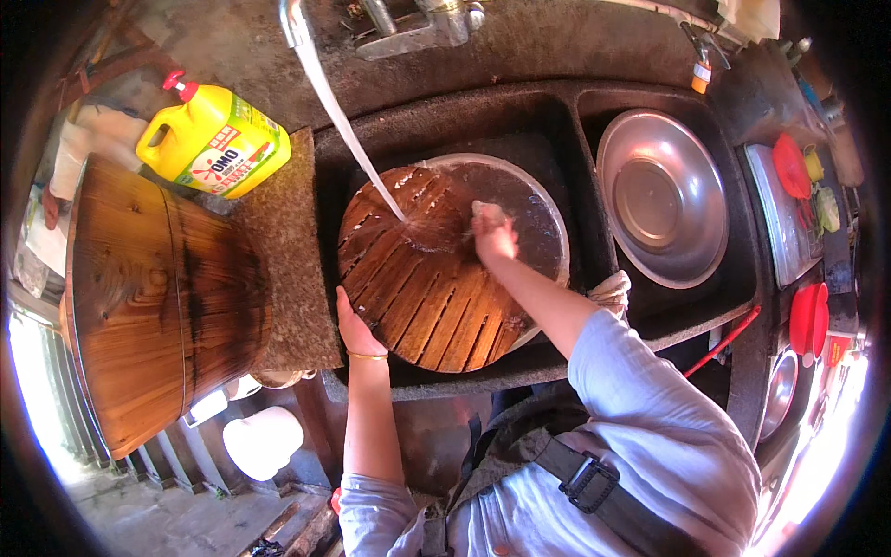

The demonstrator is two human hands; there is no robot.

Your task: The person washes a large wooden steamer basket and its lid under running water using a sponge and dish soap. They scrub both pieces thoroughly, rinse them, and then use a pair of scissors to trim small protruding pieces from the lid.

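A round slatted wooden steamer rack [445, 299] lies tilted over a wide metal basin [557, 230] of water in the left bowl of a dark stone sink [459, 104]. My left hand [355, 331] supports the rack's left lower edge, its fingers along the rim. My right hand [494, 233], slightly blurred, is closed around a pale wad, perhaps a cloth, at the rack's upper right. Water [341, 118] pours from a metal faucet [294, 24] onto the slats, left of my right hand. Small white bits cling to the rack's upper part.
A large wooden steamer barrel [139, 292] and a yellow OMO detergent jug [223, 150] stand to the left. An empty metal basin [661, 198] sits in the right sink bowl. A cloth [611, 291] hangs on the sink divider. Red plastic items [791, 167] lie at far right.
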